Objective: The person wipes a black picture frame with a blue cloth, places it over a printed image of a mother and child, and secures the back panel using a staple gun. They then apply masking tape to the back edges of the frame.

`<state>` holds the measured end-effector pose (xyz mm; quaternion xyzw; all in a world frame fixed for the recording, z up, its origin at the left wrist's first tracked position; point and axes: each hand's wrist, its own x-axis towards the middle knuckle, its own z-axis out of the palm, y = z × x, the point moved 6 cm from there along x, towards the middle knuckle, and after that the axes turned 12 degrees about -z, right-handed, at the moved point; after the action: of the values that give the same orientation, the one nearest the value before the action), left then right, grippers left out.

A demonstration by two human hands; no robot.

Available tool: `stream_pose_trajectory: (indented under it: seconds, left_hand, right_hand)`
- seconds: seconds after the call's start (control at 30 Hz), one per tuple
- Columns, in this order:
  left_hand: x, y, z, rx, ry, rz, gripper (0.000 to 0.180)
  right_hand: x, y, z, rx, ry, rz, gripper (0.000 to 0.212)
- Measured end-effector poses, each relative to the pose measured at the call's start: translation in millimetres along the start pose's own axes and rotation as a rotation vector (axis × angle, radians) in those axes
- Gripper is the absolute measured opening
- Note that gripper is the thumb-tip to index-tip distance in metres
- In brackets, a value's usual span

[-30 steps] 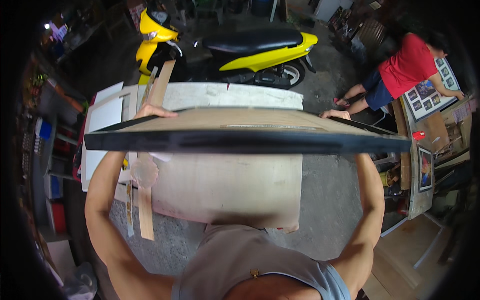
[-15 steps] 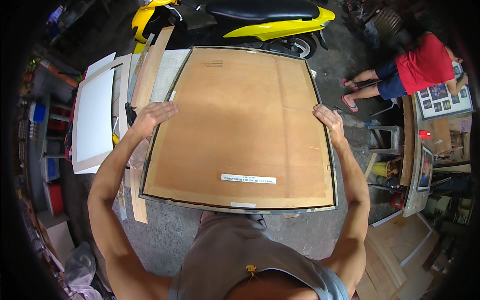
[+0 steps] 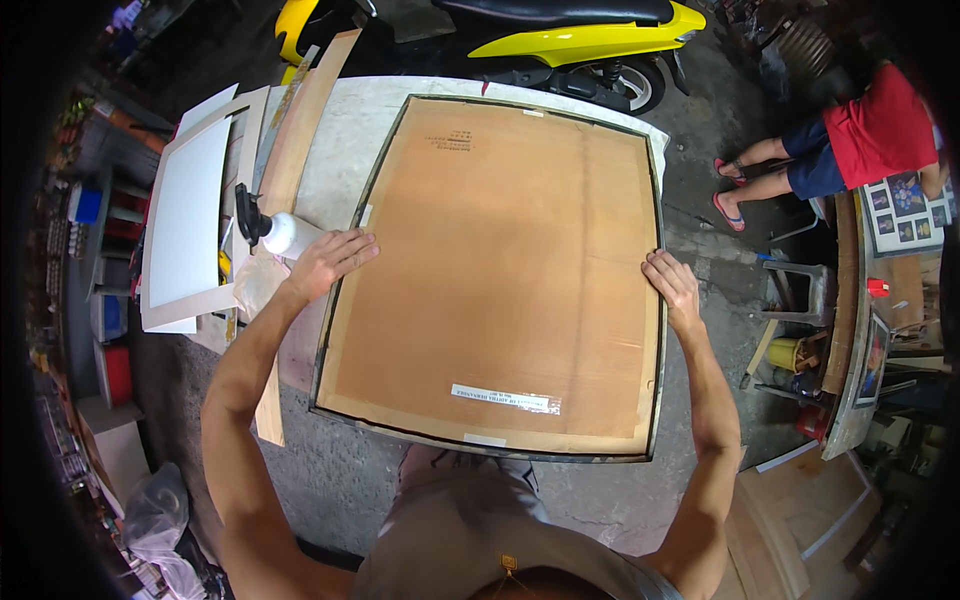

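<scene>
A large picture frame [image 3: 500, 250] lies back side up in front of me, over a pale worktable [image 3: 345, 130]. Its brown backing board is taped round a dark, narrow rim, with a white label near the close edge. My left hand [image 3: 338, 258] grips the left rim, fingers over the board and thumb out of sight. On the right rim, my right hand [image 3: 672, 285] holds on the same way, fingertips curled over the edge. Beside my left hand is a white spray bottle [image 3: 290, 236] with a black trigger head. The frame's close edge hangs past the table.
Left of the frame lie a long wooden strip [image 3: 305, 125] and white mat boards [image 3: 185, 220]. A yellow scooter [image 3: 580, 45] stands beyond the table. At right, a person in a red shirt [image 3: 880, 130] bends over a workbench [image 3: 845, 290]; a grey stool [image 3: 800, 290] stands nearby.
The picture frame has gone down, away from me, onto or close to the table, both hands still on it. The spray bottle and more of the tabletop have come into view.
</scene>
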<state>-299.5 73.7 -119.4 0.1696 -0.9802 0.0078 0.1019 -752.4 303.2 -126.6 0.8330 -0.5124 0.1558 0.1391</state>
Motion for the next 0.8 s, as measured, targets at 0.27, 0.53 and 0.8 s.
stream_pose_trajectory:
  seconds: [0.27, 0.53, 0.8]
  left_hand:
    - [-7, 0, 49, -0.038, -0.058, 0.074, 0.044]
    - [-15, -3, 76, 0.02, -0.211, 0.045, 0.044]
    - [13, -10, 64, -0.197, -0.371, -0.062, 0.052]
  right_hand:
    - [-17, -17, 52, 0.151, -0.184, -0.104, 0.031]
    - [-25, -17, 66, 0.15, -0.201, -0.223, 0.024]
    - [-22, -10, 63, 0.242, -0.331, -0.157, 0.028]
